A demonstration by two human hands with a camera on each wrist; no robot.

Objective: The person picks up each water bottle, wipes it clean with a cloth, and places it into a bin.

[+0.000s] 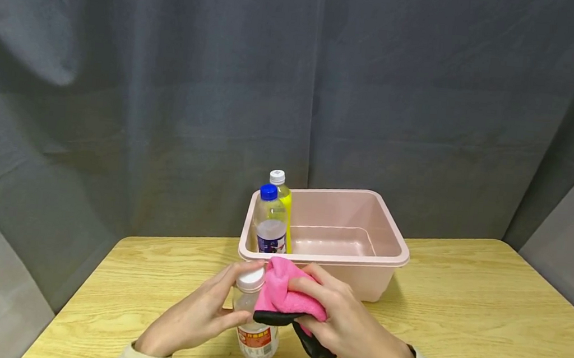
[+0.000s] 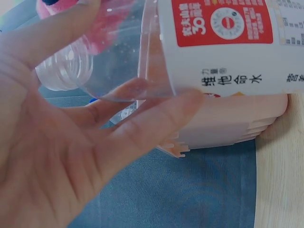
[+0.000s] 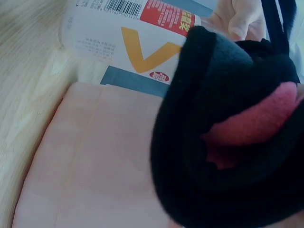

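In the head view a clear plastic bottle [image 1: 256, 342] with a white, red and orange label stands upright on the table, in front of the pink tub. My left hand [image 1: 200, 312] curves around its upper part, thumb on the near side; the left wrist view shows the other fingers behind the clear bottle [image 2: 223, 47]. A bright pink fuzzy cloth [image 1: 283, 288] with black edging and a black strap is gripped in my right hand [image 1: 334, 312], right beside the bottle's pale top. The folded black trim [image 3: 180, 118] fills much of the right wrist view.
Behind the hands is the pale pink plastic tub [image 1: 321, 257]. Inside its left end stand a bottle with a blue cap [image 1: 268, 192] and a yellow-green bottle with a white cap [image 1: 277, 177]. A grey curtain [image 1: 211, 111] hangs behind the wooden table [image 1: 469, 306].
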